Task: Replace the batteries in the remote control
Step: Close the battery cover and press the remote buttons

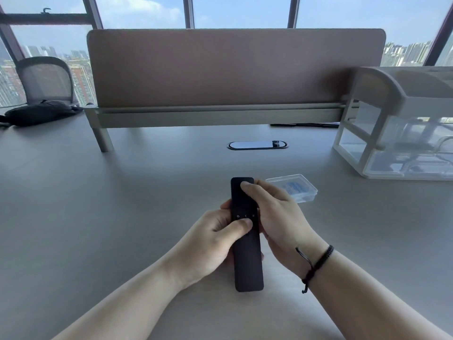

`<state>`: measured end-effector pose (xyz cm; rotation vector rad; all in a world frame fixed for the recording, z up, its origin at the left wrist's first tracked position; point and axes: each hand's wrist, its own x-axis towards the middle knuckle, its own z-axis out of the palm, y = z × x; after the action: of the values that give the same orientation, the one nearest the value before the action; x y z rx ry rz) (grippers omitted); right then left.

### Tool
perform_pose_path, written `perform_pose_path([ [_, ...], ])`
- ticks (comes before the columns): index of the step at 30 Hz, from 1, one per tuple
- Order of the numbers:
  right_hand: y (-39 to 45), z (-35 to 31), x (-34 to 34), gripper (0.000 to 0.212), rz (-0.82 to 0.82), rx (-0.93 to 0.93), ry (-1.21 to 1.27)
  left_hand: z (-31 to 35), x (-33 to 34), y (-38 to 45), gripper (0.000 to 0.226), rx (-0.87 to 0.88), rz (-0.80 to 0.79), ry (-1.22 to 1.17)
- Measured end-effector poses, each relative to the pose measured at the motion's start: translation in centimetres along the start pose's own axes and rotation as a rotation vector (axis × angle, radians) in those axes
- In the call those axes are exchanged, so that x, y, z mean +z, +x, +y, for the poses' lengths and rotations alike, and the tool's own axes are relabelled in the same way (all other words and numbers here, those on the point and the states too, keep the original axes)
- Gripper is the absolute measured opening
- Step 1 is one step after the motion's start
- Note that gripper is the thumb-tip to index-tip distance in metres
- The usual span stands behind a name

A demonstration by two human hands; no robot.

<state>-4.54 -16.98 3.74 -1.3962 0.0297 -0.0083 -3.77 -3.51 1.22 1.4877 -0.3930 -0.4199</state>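
- The fingers of the left hand [215,239] are closed around the remote control [246,236] at its middle, the thumb lying across its upper face just below a small row of buttons, the other fingers curled under out of sight.
- The fingers of the right hand [277,217] are closed on the same remote from the right side, the thumb pressed on the face near its far end and the rest wrapped behind.
- The remote is held between both hands, above the grey surface [98,217], in the near middle of the scene. Its long axis runs near to far, the button face turned up toward the camera.
- That orientation is what the coming move turns on, as I judge it: the battery cover is probably on the underside, facing away, so the remote wants turning over or the cover sliding along the long axis. Neither hand is nearer; both already hold it.
- A clear plastic box [294,188] lies on the surface just right of the far end of the remote, partly behind the right hand. Something blue shows inside; whether it holds batteries is hard to make out.
- The back of the remote, any cover or latch, and the fingertips under it are hidden.
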Motion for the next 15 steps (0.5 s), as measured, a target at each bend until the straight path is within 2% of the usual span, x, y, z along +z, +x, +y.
perform_pose_path([
  [15,-0.01,0.05,0.2,0.022,0.067,-0.026,-0.02,0.15,0.06,-0.12,0.026,-0.012,-0.029,0.08],
])
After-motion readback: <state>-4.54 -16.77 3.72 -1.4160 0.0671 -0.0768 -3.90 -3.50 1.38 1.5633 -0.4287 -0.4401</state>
